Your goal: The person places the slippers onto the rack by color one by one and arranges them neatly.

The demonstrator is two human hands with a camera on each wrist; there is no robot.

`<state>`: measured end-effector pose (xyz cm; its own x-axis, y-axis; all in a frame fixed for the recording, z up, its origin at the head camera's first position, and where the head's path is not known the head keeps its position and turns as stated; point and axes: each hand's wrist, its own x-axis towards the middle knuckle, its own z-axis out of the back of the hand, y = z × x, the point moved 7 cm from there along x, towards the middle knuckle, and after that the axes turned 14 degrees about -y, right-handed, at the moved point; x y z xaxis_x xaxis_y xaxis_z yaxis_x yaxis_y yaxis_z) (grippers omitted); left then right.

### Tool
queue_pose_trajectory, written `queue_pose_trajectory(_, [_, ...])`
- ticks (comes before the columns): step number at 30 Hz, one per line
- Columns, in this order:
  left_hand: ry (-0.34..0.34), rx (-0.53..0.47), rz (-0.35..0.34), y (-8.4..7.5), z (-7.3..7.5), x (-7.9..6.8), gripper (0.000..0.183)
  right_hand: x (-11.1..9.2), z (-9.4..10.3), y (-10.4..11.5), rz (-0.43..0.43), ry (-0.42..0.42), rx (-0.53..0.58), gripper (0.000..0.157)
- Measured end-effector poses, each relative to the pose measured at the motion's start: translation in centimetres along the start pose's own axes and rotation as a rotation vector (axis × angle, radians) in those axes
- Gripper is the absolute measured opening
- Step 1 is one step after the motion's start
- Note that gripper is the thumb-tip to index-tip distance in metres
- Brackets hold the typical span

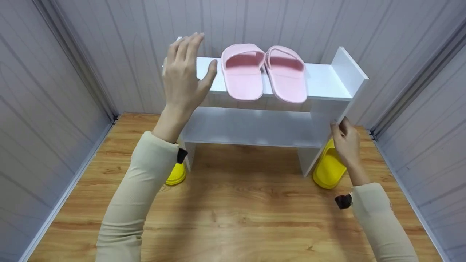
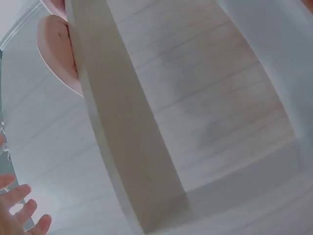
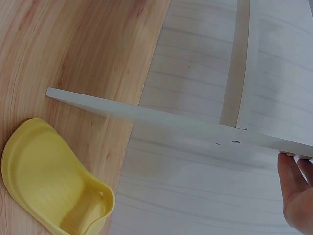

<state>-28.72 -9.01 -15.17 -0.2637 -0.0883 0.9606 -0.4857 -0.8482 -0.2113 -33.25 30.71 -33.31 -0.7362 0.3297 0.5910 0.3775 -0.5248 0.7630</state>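
Observation:
A white two-tier shoe rack (image 1: 251,125) stands against the back wall, with a pair of pink slide slippers (image 1: 244,82) on its top shelf. My left hand (image 1: 184,72) is raised before the rack's left end, fingers spread and holding nothing; its fingertips also show at the lower left of the left wrist view. Lower down on the right, my right hand (image 1: 347,140) pinches the front edge of the rack's right side panel (image 3: 166,117), below top-shelf height. The rack's left side panel is mostly hidden behind my left hand and forearm.
One yellow slipper (image 1: 327,169) lies on the wooden floor (image 1: 233,214) outside the right panel, partly under my right hand in the head view. Another yellow slipper (image 1: 177,175) shows beside the left panel, mostly covered by my sleeve. Panelled walls (image 1: 429,120) enclose three sides.

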Motion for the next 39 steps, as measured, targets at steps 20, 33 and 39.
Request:
queue_pose_trajectory(20, [-0.022, 0.112, 0.634, 14.3, 2.4, -11.8, 0.069, -0.1, 0.3, -0.1, 0.008, 0.004, -0.006, 0.037])
queue_pose_trajectory(33, [0.327, 0.261, 1.124, 19.4, 0.0, -24.3, 0.11, -0.1, 0.6, -0.3, 0.02, 0.007, 0.001, 0.04])
queue_pose_trajectory(39, [0.371, 0.277, 1.305, 20.1, -0.4, -29.0, 0.115, -0.2, 0.9, -0.2, 0.011, 0.006, -0.004, 0.04])
